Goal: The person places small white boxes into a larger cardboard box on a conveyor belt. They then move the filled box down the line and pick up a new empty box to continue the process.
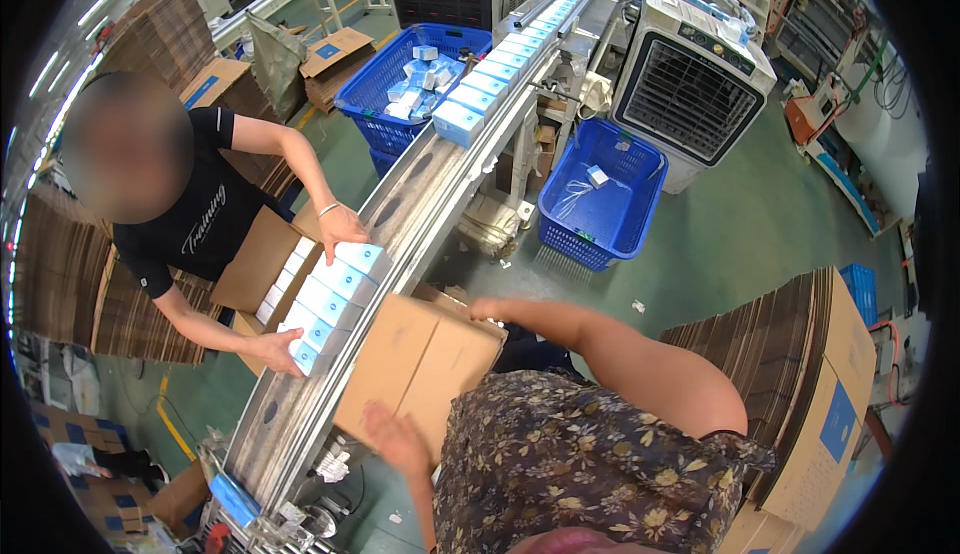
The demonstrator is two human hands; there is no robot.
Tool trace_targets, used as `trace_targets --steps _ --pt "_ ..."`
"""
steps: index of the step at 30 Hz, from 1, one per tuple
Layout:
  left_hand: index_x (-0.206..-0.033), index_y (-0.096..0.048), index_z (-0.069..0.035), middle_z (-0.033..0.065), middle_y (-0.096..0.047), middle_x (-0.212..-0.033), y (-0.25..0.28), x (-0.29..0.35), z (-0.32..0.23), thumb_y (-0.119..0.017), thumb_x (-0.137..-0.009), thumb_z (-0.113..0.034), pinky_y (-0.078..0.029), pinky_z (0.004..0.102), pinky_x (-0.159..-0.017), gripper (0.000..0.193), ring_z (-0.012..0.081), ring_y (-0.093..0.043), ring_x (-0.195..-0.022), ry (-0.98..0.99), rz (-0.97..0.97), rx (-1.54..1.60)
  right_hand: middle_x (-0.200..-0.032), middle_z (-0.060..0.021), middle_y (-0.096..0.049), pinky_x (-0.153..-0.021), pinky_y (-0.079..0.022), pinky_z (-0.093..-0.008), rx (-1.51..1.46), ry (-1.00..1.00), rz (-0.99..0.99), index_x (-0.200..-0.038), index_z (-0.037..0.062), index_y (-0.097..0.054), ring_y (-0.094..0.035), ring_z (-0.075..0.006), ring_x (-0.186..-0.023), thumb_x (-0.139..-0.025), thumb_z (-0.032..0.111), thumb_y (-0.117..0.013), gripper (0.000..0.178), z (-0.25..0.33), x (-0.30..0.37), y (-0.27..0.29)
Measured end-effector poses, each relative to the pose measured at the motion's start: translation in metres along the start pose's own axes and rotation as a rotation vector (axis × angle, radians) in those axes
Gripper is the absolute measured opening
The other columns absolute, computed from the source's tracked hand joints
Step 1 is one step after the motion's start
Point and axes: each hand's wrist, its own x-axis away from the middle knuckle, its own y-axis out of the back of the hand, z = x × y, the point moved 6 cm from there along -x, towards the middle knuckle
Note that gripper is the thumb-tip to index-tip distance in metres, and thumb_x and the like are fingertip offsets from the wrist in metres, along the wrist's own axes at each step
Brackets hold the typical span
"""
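Observation:
A brown cardboard box (412,369) is held tilted in front of my body, beside the conveyor's near rail. My left hand (397,441) lies against its lower left part, fingers stretched out and slightly blurred. At the box's upper right edge, my right hand (487,310) is closed on the cardboard, its fingertips partly hidden. Across the belt, a co-worker's two hands press a row of small white-and-blue cartons (338,299) together from both ends. Next to that row, an open cardboard box (245,264) in front of the co-worker contains more white cartons.
Small cartons (480,94) line the far part of the conveyor (400,204). Blue baskets stand on both sides: one with loose cartons (365,109), another (640,219) with a carton and white straps. An air cooler (690,84) is behind; flattened cardboard (780,354) is stacked right.

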Motion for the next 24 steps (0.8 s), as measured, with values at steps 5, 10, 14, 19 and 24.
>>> trace_targets --steps 5,10,14,19,24 --pt "-0.145 -0.046 -0.01 0.0154 -0.049 -0.145 0.035 0.15 0.179 -0.035 -0.105 -0.042 -0.039 0.0491 -0.103 0.053 0.0377 -0.045 -0.13 0.736 -0.01 -0.098 -0.129 -0.0247 -0.061 -0.103 -0.043 -0.043 0.365 0.112 -0.005 -0.124 -0.0049 -0.062 -0.057 -0.0384 -0.121 -0.093 0.066 -0.039 0.081 0.041 0.014 -0.096" --pt "-0.152 -0.032 -0.013 0.0103 -0.041 -0.151 -0.006 0.187 0.209 -0.04 -0.097 -0.066 -0.041 0.0462 -0.105 0.077 0.029 -0.045 -0.133 1.085 -0.184 1.544 -0.12 -0.0176 -0.067 -0.093 -0.049 -0.0403 0.1 0.378 -0.172 -0.123 -0.0019 -0.064 -0.063 -0.0311 -0.11 -0.092 0.058 -0.053 0.068 0.061 0.046 -0.084" --pt "-0.154 -0.026 -0.011 0.0095 -0.041 -0.151 -0.023 0.156 0.159 -0.056 -0.1 -0.036 -0.042 0.0409 -0.104 0.066 0.0271 -0.047 -0.132 1.22 0.084 1.511 -0.106 -0.0099 -0.068 -0.077 -0.055 -0.034 -0.194 0.417 0.535 -0.125 0.0076 -0.058 -0.064 -0.0145 -0.092 -0.099 0.035 -0.055 0.039 0.182 0.171 -0.066" --pt "-0.15 -0.032 0.001 0.015 -0.041 -0.151 -0.081 0.075 0.128 -0.061 -0.098 -0.016 -0.042 0.0397 -0.104 0.062 0.0281 -0.045 -0.134 0.903 0.097 1.546 -0.097 -0.0184 -0.069 -0.062 -0.055 -0.0395 0.304 0.542 0.561 -0.119 0.0014 -0.056 -0.069 -0.0245 -0.078 -0.099 0.032 -0.054 0.037 0.25 0.206 -0.142" --pt "-0.143 -0.039 0.003 0.0224 -0.061 -0.13 -0.041 0.004 0.085 -0.068 -0.089 -0.009 -0.046 0.0397 -0.097 0.062 0.038 -0.06 -0.118 0.705 -0.094 0.676 -0.101 -0.0216 -0.069 -0.078 -0.052 -0.0473 0.54 0.865 0.692 -0.119 0.0055 -0.058 -0.068 -0.0368 -0.089 -0.096 0.036 -0.053 0.038 0.213 0.144 -0.241"
